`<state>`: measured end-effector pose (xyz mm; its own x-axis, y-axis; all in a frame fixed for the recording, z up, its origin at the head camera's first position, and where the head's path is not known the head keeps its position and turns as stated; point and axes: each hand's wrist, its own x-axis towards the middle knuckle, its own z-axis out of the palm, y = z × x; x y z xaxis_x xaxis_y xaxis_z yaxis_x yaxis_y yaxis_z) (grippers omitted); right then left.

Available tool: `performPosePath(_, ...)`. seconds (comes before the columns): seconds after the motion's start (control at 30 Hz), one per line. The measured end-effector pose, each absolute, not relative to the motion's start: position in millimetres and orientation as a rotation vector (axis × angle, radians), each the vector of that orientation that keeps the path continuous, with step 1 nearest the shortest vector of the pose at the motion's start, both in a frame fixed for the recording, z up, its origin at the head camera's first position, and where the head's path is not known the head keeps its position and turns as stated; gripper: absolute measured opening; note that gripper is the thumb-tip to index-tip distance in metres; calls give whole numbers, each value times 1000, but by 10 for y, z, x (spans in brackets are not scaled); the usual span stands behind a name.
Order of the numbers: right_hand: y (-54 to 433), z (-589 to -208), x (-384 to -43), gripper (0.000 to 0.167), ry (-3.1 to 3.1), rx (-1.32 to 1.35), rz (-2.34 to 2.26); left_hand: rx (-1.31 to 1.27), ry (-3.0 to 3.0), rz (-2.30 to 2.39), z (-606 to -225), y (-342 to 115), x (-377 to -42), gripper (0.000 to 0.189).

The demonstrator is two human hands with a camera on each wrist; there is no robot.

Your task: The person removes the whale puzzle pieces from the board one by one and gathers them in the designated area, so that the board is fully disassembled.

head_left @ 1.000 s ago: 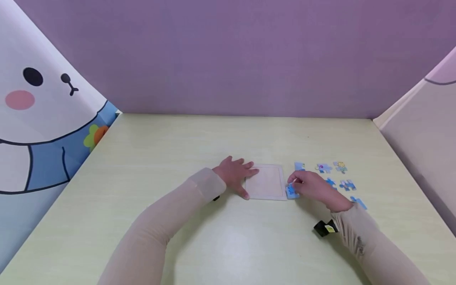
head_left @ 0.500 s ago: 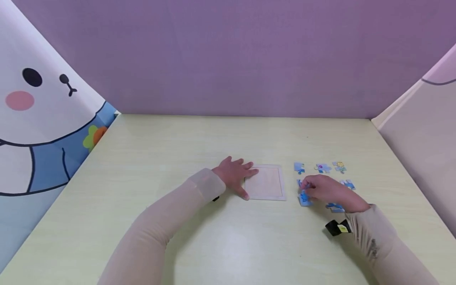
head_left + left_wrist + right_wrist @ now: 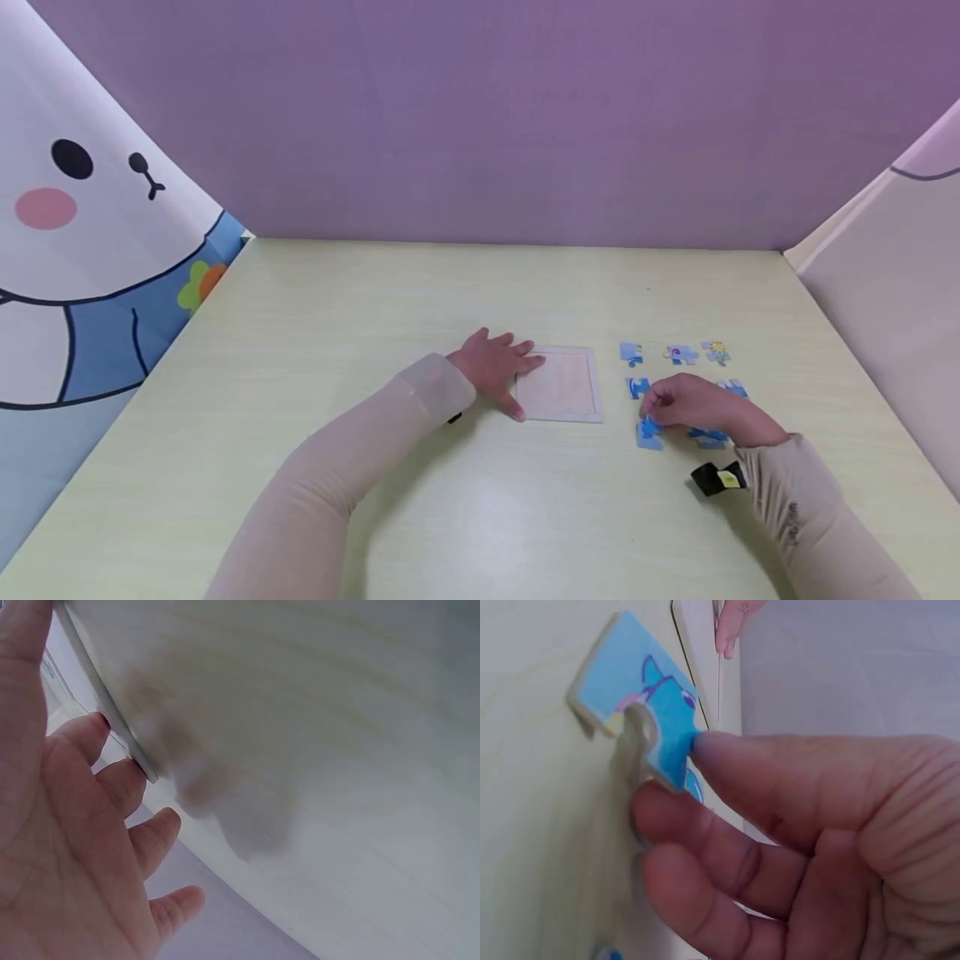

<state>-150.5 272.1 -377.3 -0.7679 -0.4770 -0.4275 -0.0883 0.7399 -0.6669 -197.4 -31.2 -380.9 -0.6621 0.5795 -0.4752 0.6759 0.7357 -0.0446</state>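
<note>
A blue puzzle piece [image 3: 634, 682] with a cartoon animal on it is pinched between the thumb and a finger of my right hand [image 3: 690, 402]. In the head view that puzzle piece [image 3: 649, 437] is at the near left of the loose pieces. My left hand [image 3: 491, 367], fingers spread, rests at the left edge of a flat pale puzzle frame [image 3: 597, 392]. The left wrist view shows fingertips of the left hand [image 3: 82, 817] touching the edge of the frame [image 3: 112, 712].
Several loose puzzle pieces lie right of the frame: a corner piece [image 3: 630, 352], a blue one [image 3: 637, 387], a purple-swirl one [image 3: 682, 354], a sun piece [image 3: 717, 351], and others partly behind the right hand [image 3: 817, 825]. A purple wall [image 3: 510, 125] stands behind the table [image 3: 450, 283].
My right hand has moved rightward and slightly toward me with the puzzle piece, away from the frame's right edge. The left hand and the frame have stayed put.
</note>
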Motion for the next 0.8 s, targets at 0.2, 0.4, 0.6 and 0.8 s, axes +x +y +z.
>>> performPosePath(0.2,2718,-3768,-1512,6,2355,-457,-803,964,2501,-325,-3818,-307,-1972,95)
performPosePath(0.4,2704,-3777,-1541,6,2379,-443,-745,979,2500,-304,-3806,-309,-1966,94)
performPosePath(0.6,2673,-3733,-1590,9,2420,-463,-696,993,2503,-322,-3803,-339,-1973,95)
performPosePath(0.8,2665,-3671,-1626,16,2445,-520,-711,1042,2496,-334,-3848,-390,-1996,94)
